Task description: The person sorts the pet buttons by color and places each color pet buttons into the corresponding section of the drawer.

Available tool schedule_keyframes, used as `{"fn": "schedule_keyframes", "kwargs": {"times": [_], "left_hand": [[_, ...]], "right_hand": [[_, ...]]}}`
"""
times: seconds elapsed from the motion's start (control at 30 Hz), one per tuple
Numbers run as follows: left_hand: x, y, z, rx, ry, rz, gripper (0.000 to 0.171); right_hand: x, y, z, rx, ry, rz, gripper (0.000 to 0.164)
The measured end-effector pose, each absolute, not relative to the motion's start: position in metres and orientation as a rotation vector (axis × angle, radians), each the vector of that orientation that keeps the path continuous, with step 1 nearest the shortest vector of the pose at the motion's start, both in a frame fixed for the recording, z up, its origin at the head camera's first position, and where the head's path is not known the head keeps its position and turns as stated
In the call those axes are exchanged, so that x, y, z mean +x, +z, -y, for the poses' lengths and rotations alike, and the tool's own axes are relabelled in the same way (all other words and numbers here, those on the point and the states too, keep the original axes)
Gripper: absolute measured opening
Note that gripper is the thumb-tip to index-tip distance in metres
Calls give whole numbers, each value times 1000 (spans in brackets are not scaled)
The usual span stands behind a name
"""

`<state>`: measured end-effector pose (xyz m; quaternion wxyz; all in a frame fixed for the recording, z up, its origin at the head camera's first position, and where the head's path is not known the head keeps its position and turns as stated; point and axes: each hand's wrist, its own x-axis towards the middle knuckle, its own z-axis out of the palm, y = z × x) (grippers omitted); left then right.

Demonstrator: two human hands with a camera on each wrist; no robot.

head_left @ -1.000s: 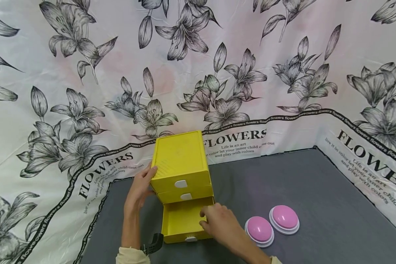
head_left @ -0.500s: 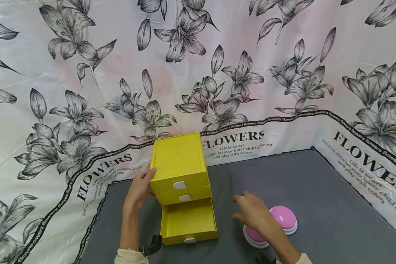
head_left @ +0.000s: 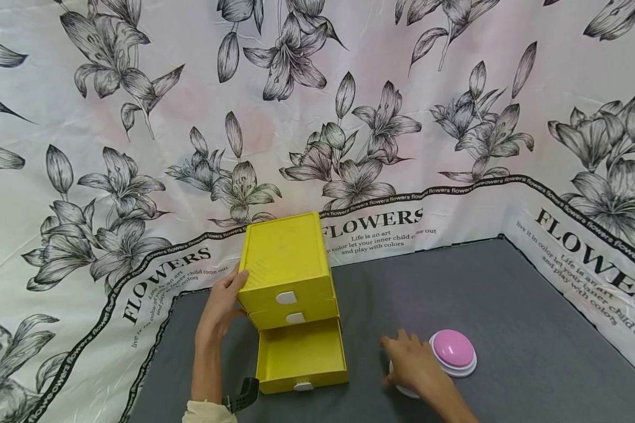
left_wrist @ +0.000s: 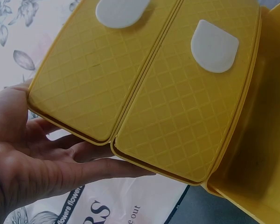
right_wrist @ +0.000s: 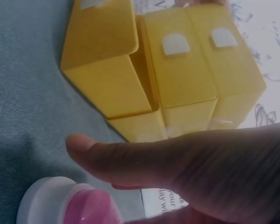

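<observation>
A yellow three-drawer cabinet [head_left: 288, 252] stands left of the middle in the head view, its bottom drawer [head_left: 301, 358] pulled out and bare inside. The upper two drawers are closed. My left hand [head_left: 223, 302] rests on the cabinet's left side, thumb at the top front corner and fingers stretched along the side wall. Over the nearer pink dome button with a white round base [right_wrist: 91, 207], my right hand [head_left: 415, 364] reaches with fingers spread and thumb straight. In the head view it hides most of that button. A second pink dome button [head_left: 454, 348] sits just beyond it.
A grey cloth [head_left: 471, 288] covers the table. Behind and at both sides hangs a white sheet [head_left: 296, 135] printed with lilies and lettering, close behind the cabinet.
My right hand has left the open bottom drawer and moved right, then lowered over the nearer pink button. The left hand stays on the cabinet.
</observation>
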<state>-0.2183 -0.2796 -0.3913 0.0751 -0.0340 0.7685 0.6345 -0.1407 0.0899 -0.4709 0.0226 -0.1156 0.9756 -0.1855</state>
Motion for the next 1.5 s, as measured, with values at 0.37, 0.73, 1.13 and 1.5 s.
{"fn": "schedule_keyframes", "kwargs": {"times": [0.37, 0.73, 1.13, 1.5], "left_hand": [[-219, -393, 281, -97, 1910, -2303, 73], [-219, -392, 281, -98, 1910, -2303, 72], [-220, -391, 280, -88, 1912, -2295, 73], [-219, -391, 280, -94, 1917, -2292, 73]], "right_hand": [[-138, -479, -95, -282, -583, -3025, 71], [-136, -482, -95, -230, -604, -3014, 68], [-134, -480, -97, -245, -592, -2989, 72], [-135, -480, -98, -290, -641, -3065, 60]]}}
